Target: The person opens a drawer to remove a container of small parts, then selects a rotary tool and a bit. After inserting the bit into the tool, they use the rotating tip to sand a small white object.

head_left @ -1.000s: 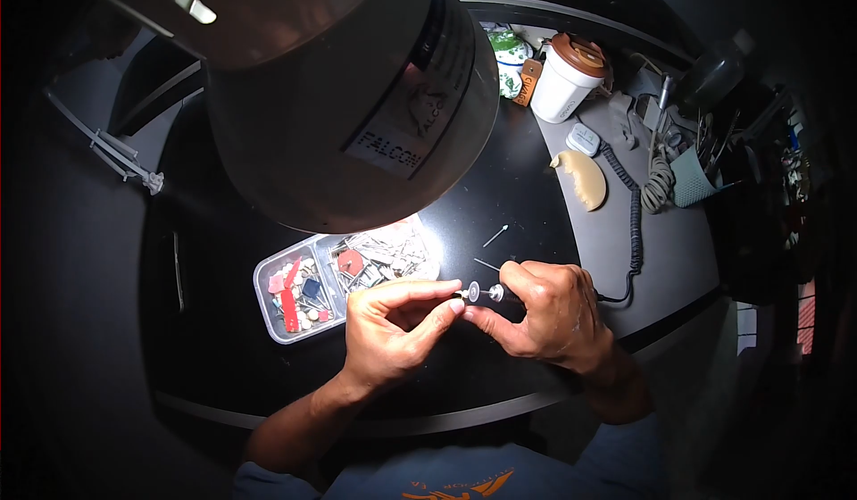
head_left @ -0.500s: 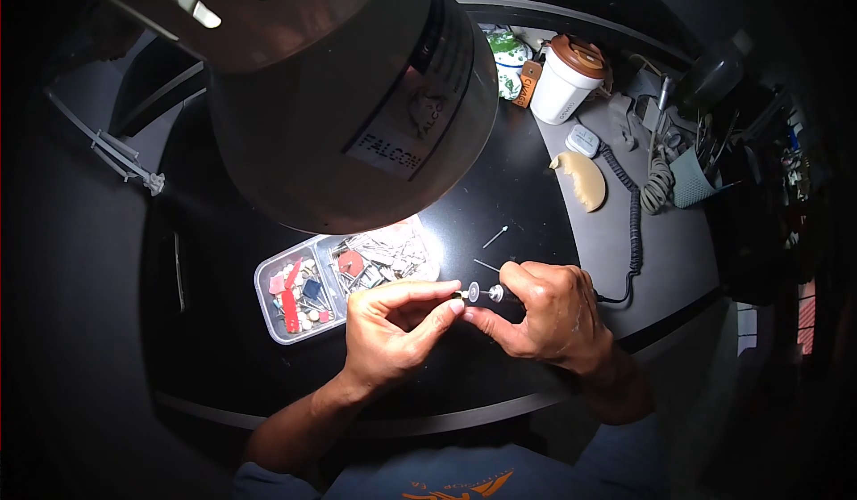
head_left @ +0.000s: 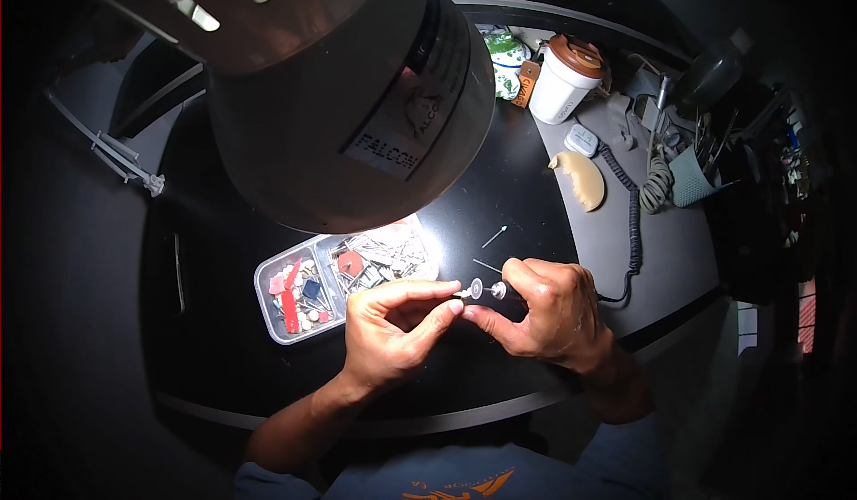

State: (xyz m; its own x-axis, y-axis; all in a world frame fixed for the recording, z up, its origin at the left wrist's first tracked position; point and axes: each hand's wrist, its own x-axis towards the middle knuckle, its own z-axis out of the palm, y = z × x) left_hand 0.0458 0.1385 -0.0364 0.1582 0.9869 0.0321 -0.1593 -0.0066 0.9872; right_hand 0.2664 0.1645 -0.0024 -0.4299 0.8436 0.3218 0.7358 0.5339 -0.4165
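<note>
My right hand (head_left: 553, 308) is wrapped round a dark rotary handpiece, whose metal nose (head_left: 498, 291) points left and whose body is mostly hidden by my fingers. A small grey cutting disc (head_left: 477, 288) sits on the shank at its tip. Left of the disc, my left hand (head_left: 397, 326) pinches a tiny whitish piece (head_left: 462, 295) between thumb and index finger; its kind I cannot tell. The disc's edge is right at this piece, and my right thumb reaches over close to my left fingertips. Two thin burs lie beyond my hands, one with a pale green tip (head_left: 503, 229).
A divided clear plastic box (head_left: 268, 308) of burs and polishing bits stands behind my left hand. Above it hangs a big lamp shade (head_left: 357, 116). At right are a coiled cord (head_left: 635, 223), a yellowish crescent-shaped piece (head_left: 585, 183), a white cup with brown lid (head_left: 564, 85) and a tool holder (head_left: 694, 180).
The handpiece nose and disc have tilted and shifted slightly, the disc a little to the right and lower contact side now nearer the pinched piece. My left hand has hardly moved.
</note>
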